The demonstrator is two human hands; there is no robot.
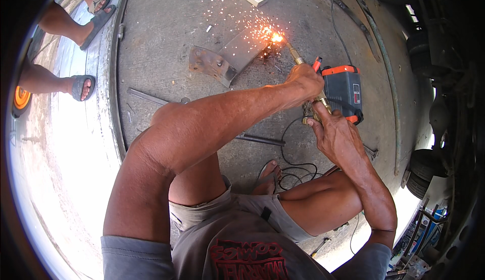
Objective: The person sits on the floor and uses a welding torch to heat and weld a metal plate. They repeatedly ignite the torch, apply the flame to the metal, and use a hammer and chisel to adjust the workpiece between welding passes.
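I see my left hand [303, 80] clenched around the brass torch [295, 55], well forward over the concrete floor [166, 22]. My right hand [336, 136] grips the torch's lower end just behind it, fingers [316, 115] curled on the valve part. The torch tip meets the far end of a rusty curved metal plate [227, 57] lying on the floor, where bright orange sparks [268, 32] scatter. An orange and black welding machine [343, 90] stands just beside my hands, its black cable [295, 171] looping near my bare foot [268, 176]. Another person's sandalled feet [81, 85] stand off to the left.
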